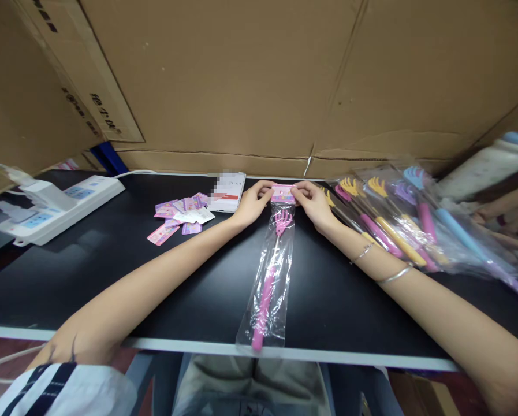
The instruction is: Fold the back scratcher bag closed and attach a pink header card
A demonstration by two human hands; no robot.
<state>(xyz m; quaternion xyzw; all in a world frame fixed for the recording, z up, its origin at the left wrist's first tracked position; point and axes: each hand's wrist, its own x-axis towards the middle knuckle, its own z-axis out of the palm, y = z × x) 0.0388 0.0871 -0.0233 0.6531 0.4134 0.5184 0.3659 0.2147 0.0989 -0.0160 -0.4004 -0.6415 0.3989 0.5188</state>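
Note:
A pink back scratcher (268,276) lies in a clear plastic bag (280,300) along the middle of the black table, handle toward me. A pink header card (283,193) sits on the bag's far end. My left hand (250,203) pinches the card's left side and my right hand (314,203) pinches its right side, fingers closed on it.
Loose pink and purple cards (181,215) and a phone (227,192) lie left of my hands. A white power strip (55,209) is at far left. A pile of bagged scratchers (410,228) lies at right. Cardboard (250,81) walls the back. The table edge (198,348) is near me.

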